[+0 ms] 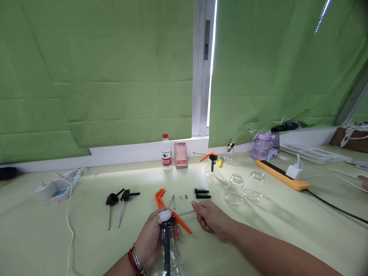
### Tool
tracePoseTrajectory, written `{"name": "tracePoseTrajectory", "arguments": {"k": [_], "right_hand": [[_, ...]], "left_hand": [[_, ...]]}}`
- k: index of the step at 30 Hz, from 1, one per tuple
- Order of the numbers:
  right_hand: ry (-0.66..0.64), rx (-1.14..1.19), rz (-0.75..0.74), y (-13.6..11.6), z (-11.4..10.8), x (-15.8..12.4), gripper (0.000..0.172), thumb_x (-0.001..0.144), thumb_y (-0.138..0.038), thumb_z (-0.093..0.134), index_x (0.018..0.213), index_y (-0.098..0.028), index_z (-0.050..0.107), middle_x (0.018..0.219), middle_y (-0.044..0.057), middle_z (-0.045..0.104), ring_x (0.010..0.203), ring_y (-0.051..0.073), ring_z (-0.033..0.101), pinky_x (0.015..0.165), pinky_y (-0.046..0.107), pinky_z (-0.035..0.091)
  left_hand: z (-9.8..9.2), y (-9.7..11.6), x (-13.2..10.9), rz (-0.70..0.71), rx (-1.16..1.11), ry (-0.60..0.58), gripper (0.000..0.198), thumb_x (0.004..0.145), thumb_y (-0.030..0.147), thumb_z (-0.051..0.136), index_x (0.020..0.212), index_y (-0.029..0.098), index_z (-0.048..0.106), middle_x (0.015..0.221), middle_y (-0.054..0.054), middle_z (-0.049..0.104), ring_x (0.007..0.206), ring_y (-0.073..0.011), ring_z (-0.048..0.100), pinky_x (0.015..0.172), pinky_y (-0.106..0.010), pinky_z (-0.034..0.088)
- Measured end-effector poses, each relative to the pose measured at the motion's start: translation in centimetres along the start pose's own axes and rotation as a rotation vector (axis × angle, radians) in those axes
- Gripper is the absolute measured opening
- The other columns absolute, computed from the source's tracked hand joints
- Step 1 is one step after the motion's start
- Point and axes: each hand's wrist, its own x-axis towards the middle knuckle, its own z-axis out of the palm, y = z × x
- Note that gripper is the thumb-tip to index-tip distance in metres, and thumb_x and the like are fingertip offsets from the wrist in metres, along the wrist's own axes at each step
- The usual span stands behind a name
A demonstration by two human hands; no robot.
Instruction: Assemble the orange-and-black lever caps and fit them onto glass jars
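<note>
My left hand point(151, 235), with a white wrap on its thumb, closes round the neck of a clear bottle point(175, 258) near the front edge of view. A dark tube runs down inside the bottle. From its black top an orange lever point(184, 224) slants down to the right. A thin metal rod point(186, 212) sticks out sideways from the top, and my right hand point(211, 216) pinches its far end. Just beyond lie another orange lever point(159, 197), short metal pins point(174, 202), tiny parts point(186, 196) and two black ridged pieces point(202, 196).
Two black heads with metal rods point(112, 199) lie left. Clear jars point(234, 189) stand right; behind are a bottle with an orange lever point(212, 168), a water bottle point(166, 155) and a purple jug point(261, 145). An orange power strip point(281, 176) trails a cable. Another person's hand point(364, 183) shows far right.
</note>
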Motion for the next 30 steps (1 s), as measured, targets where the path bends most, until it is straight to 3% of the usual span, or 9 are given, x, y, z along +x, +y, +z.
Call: {"name": "tracePoseTrajectory", "arguments": {"k": [5,9,17,20,23,26,30], "right_hand": [[0.082,0.063,-0.039,0.0,0.3,0.3,0.044,0.078,-0.056,0.053,0.057,-0.018,0.042,0.046,-0.006,0.040,0.039,0.005,0.029,0.041,0.020,0.018],[0.084,-0.027,-0.209,0.4,0.5,0.9,0.038,0.078,-0.047,0.056,0.058,-0.015,0.051,0.052,-0.003,0.047,0.047,0.007,0.033,0.047,0.021,0.025],[0.095,-0.234,-0.493,0.9,-0.3,1.2,0.023,0.078,-0.032,0.057,0.062,-0.016,0.059,0.061,-0.002,0.049,0.063,0.012,0.043,0.060,0.023,0.033],[0.037,-0.214,-0.398,0.6,-0.3,1.4,0.027,0.080,-0.039,0.054,0.066,-0.016,0.057,0.059,-0.002,0.049,0.054,0.010,0.040,0.053,0.022,0.031],[-0.014,-0.163,-0.242,0.5,-0.2,1.9,0.042,0.084,-0.052,0.044,0.067,-0.016,0.055,0.050,-0.004,0.045,0.044,0.008,0.032,0.045,0.021,0.025],[0.033,-0.156,-0.265,0.6,0.0,2.5,0.041,0.083,-0.052,0.047,0.064,-0.016,0.053,0.047,-0.005,0.039,0.044,0.007,0.030,0.045,0.021,0.023],[0.039,-0.050,-0.307,0.7,0.1,2.7,0.030,0.073,-0.045,0.063,0.080,-0.018,0.053,0.059,-0.006,0.044,0.047,0.006,0.033,0.043,0.019,0.025]], "left_hand": [[0.2,-0.3,0.3,-0.030,0.024,0.030,0.018,0.068,0.028,0.062,0.082,0.018,0.055,0.059,-0.001,0.060,0.050,-0.0187,0.061,0.049,-0.028,0.045],[-0.4,-0.1,1.0,-0.086,0.107,0.080,0.017,0.066,0.024,0.060,0.080,0.018,0.053,0.052,0.000,0.058,0.049,-0.0188,0.060,0.043,-0.023,0.039],[-1.7,0.2,2.0,-0.084,0.155,0.006,0.013,0.068,0.027,0.059,0.074,0.017,0.054,0.051,0.000,0.057,0.042,-0.0152,0.055,0.043,-0.024,0.039],[-2.0,0.1,2.2,-0.074,0.144,0.003,0.014,0.069,0.028,0.060,0.075,0.017,0.054,0.053,0.000,0.058,0.044,-0.0154,0.056,0.045,-0.024,0.040],[-2.2,0.0,2.4,-0.064,0.140,-0.001,0.014,0.070,0.029,0.059,0.074,0.018,0.053,0.053,0.000,0.058,0.044,-0.0149,0.055,0.044,-0.024,0.040],[-2.4,0.0,2.7,-0.078,0.130,0.007,0.014,0.070,0.030,0.060,0.072,0.018,0.052,0.053,0.000,0.057,0.043,-0.0138,0.054,0.043,-0.024,0.039],[-2.5,0.2,2.9,-0.073,0.150,0.018,0.015,0.070,0.031,0.060,0.070,0.018,0.051,0.054,0.000,0.057,0.044,-0.0147,0.055,0.042,-0.024,0.038]]}}
